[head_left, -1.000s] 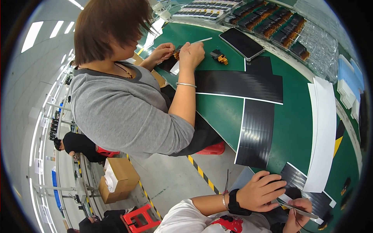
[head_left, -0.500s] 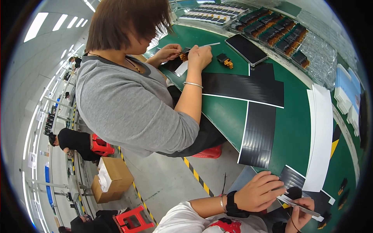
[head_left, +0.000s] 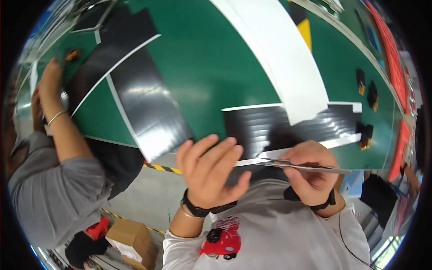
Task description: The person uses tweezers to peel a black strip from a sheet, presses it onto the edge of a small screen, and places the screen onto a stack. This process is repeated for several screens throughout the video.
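Observation:
My right hand (head_left: pixel 315 173) pinches a pair of flat metal tweezers (head_left: pixel 330 170) between thumb and fingers, with the tips pointing left. My left hand (head_left: pixel 210 173) is raised at the table's near edge, fingers apart and nothing visible in it. Just beyond both hands lies a glossy black sheet (head_left: pixel 245 130) with white edges. Long white paper strips (head_left: pixel 288 58) overlap the top of this sheet. Between the left hand and the co-worker, another black strip (head_left: pixel 148 99) lies on the green table.
Several small black parts with orange ends (head_left: pixel 365 137) lie at the right. A co-worker's arm (head_left: pixel 63 121) rests over the table at the left, near a dark phone (head_left: pixel 92 20). Red edging (head_left: pixel 391 58) runs along the far right. A cardboard box (head_left: pixel 130 240) stands on the floor.
The view has swung right and down toward my own hands, and the co-worker has shifted to the left edge. My left hand has come away from the tweezers; my right still holds them.

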`<state>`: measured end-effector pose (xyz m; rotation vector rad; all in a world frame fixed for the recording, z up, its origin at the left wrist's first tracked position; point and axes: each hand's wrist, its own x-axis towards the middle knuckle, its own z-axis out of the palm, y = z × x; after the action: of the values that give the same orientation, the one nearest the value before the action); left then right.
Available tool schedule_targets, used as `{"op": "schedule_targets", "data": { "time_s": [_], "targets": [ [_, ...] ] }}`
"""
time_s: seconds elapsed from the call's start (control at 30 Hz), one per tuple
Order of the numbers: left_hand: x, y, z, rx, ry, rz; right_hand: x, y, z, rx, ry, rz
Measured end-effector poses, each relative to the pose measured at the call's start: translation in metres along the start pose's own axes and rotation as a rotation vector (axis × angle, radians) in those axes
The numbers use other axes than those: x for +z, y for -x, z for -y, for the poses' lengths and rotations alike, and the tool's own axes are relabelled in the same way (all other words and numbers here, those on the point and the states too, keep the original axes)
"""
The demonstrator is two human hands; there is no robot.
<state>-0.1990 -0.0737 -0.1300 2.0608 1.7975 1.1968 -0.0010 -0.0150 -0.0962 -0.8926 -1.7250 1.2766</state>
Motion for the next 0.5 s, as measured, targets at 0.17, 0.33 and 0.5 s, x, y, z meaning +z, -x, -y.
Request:
{"op": "schedule_targets", "data": {
  "time_s": [0.17,0.33,0.5],
  "targets": [
    [0.014,0.004,-0.002,-0.003,-0.042,-0.019,-0.001,0.010,-0.008,0.022,-0.067,-0.094],
    [0.014,0.011,-0.004,0.000,-0.064,-0.014,-0.003,0.015,-0.008,0.074,-0.090,-0.143],
    [0.014,0.010,-0.003,0.001,-0.067,-0.021,-0.002,0.011,-0.008,0.041,-0.071,-0.090]
  ]
}}
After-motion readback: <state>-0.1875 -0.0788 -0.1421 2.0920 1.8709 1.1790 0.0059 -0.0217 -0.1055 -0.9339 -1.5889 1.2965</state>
